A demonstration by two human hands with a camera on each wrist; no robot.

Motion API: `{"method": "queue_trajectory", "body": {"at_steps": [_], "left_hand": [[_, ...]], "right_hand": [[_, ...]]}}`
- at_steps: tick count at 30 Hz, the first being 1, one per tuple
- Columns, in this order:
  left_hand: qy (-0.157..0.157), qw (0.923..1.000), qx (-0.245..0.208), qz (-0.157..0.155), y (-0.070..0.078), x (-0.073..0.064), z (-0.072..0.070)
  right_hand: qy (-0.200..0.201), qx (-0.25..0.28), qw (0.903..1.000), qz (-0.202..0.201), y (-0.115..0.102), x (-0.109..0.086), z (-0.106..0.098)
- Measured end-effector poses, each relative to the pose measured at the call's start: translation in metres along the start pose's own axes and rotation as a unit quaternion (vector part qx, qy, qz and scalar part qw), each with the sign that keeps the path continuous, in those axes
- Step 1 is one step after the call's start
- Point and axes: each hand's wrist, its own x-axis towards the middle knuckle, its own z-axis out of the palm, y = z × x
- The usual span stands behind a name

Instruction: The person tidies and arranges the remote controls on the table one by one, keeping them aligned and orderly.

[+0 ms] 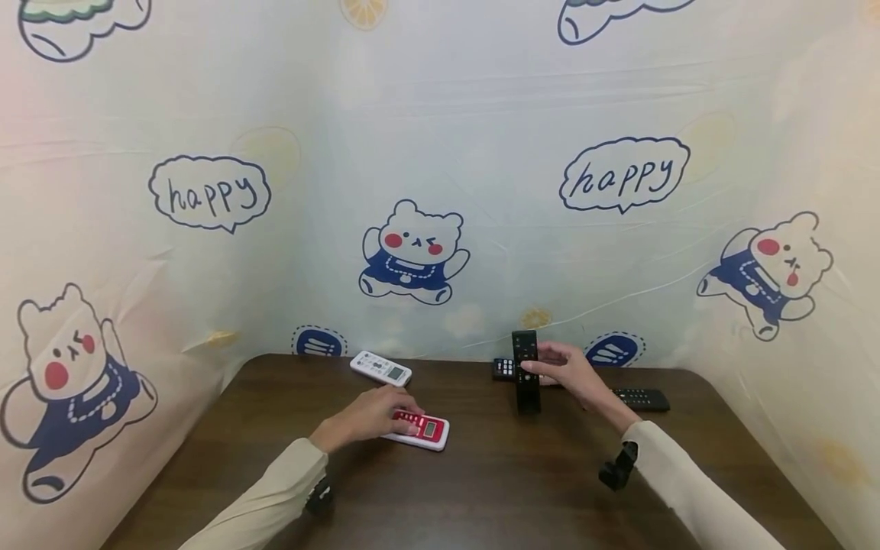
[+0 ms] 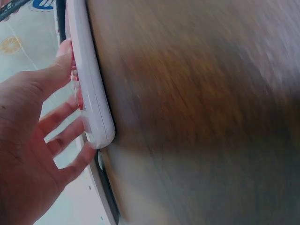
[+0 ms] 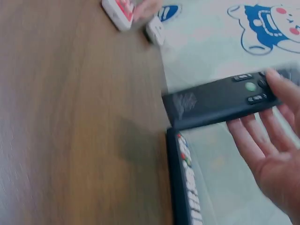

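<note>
My left hand (image 1: 369, 416) holds a red-and-white remote control (image 1: 429, 431) by its left end, thumb and fingers at its edges. The left wrist view shows the white side of this remote low against the tabletop, the fingers somewhat blurred. My right hand (image 1: 569, 370) grips a long black remote control (image 1: 526, 393) with the thumb on its button face and the fingers behind. In the right wrist view, the black remote (image 3: 211, 104) is raised off the table, its lower end near a dark remote with pale buttons (image 3: 189, 183).
A white remote (image 1: 380, 368) with a small screen lies at the table's back edge. A small black remote (image 1: 503, 370) sits partly behind the held one, and another black remote (image 1: 642, 399) lies right of my right wrist. Patterned cloth (image 1: 495, 252) surrounds the brown table (image 1: 481, 489).
</note>
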Motion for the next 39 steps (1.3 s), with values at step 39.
{"method": "queue_trajectory", "body": {"at_steps": [39], "left_hand": [[0.000, 0.9974, -0.048, -0.054, 0.002, -0.003, 0.000]], "right_hand": [[-0.014, 0.077, 0.9795, 0.186, 0.010, -0.037, 0.061]]}}
